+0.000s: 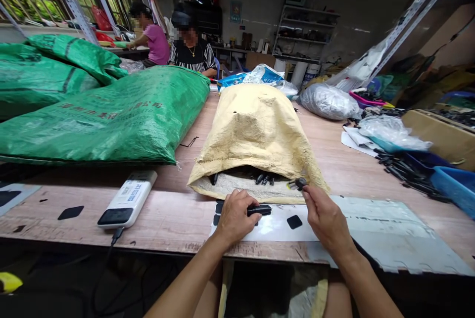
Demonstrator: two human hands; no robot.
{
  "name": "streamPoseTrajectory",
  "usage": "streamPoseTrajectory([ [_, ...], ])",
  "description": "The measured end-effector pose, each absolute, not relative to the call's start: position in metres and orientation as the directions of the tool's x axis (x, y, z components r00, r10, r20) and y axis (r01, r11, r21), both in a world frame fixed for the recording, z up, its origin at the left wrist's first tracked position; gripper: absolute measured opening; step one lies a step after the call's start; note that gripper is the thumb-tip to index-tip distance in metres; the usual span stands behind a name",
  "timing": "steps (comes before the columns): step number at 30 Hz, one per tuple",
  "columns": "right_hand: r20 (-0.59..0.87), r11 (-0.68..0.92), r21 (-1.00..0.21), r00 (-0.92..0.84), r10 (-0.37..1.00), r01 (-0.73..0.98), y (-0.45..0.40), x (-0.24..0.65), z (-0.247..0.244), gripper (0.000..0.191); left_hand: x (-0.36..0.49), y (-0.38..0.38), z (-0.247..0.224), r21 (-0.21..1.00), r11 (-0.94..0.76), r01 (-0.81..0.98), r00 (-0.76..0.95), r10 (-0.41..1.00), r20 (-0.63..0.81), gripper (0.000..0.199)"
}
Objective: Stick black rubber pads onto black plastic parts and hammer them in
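Observation:
My left hand (237, 216) is closed around a short black cylindrical piece (262, 209), just above the table's front edge. My right hand (322, 209) pinches a small dark piece (300, 183) with a yellow-green bit at its end; its exact kind is too small to tell. Between and behind both hands lies a cream woven sack (256, 130), its mouth gaping toward me. Several black pieces (265, 178) show inside the opening. Beneath my hands a white sheet (276, 226) carries dark rounded squares (294, 222), partly covered by my left hand.
Big green sacks (111, 115) fill the left side, with a white power bank (128, 199) and its cable in front. A grey mat (401, 229) lies at right. Beyond are black parts (408, 174) and a blue bin (454, 187). Two people sit at the back.

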State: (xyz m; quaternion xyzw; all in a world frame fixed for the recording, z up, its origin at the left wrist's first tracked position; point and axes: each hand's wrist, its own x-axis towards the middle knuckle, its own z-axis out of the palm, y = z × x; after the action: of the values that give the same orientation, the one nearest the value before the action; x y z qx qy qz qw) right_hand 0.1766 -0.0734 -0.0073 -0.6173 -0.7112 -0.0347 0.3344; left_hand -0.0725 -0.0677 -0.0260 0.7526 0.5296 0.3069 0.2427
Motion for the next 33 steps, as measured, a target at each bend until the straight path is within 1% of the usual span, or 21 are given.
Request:
streamPoseTrajectory([
  [3,0.513,0.342,-0.428,-0.087,0.854,0.837,-0.094,0.159,-0.005,0.024,-0.072,-0.067,-0.025,0.686,-0.307,0.660,0.244,0.951,0.191,0.014],
  [6,0.457,0.344,-0.469,-0.109,0.883,0.813,-0.108,0.145,-0.010,0.025,-0.073,-0.067,-0.025,0.685,-0.317,0.656,0.247,0.948,0.202,0.015],
  [9,0.474,0.315,-0.482,-0.058,0.878,0.818,-0.113,0.136,-0.015,0.029,-0.073,-0.067,-0.025,0.698,-0.317,0.642,0.245,0.948,0.205,0.014],
  [15,0.496,0.281,-0.458,-0.019,0.868,0.843,-0.112,0.125,-0.006,0.030,-0.073,-0.066,-0.026,0.689,-0.328,0.647,0.242,0.945,0.222,0.016],
  [21,0.586,0.329,-0.411,-0.030,0.810,0.851,-0.114,0.114,-0.006,0.032,-0.074,-0.066,-0.027,0.678,-0.345,0.650,0.250,0.939,0.238,0.018],
  [25,0.556,0.302,-0.348,-0.064,0.828,0.887,-0.116,0.115,-0.015,0.032,-0.074,-0.065,-0.028,0.678,-0.336,0.654,0.248,0.942,0.227,0.017],
  [27,0.548,0.309,-0.350,-0.074,0.833,0.884,-0.116,0.115,-0.014,0.031,-0.074,-0.066,-0.028,0.678,-0.332,0.656,0.246,0.943,0.224,0.017],
  [30,0.572,0.355,-0.383,-0.083,0.816,0.853,-0.116,0.109,-0.011,0.032,-0.074,-0.066,-0.027,0.679,-0.330,0.656,0.248,0.944,0.219,0.016],
  [33,0.549,0.374,-0.356,-0.133,0.825,0.856,-0.117,0.101,-0.011,0.033,-0.074,-0.067,-0.026,0.680,-0.335,0.652,0.252,0.942,0.222,0.013],
])
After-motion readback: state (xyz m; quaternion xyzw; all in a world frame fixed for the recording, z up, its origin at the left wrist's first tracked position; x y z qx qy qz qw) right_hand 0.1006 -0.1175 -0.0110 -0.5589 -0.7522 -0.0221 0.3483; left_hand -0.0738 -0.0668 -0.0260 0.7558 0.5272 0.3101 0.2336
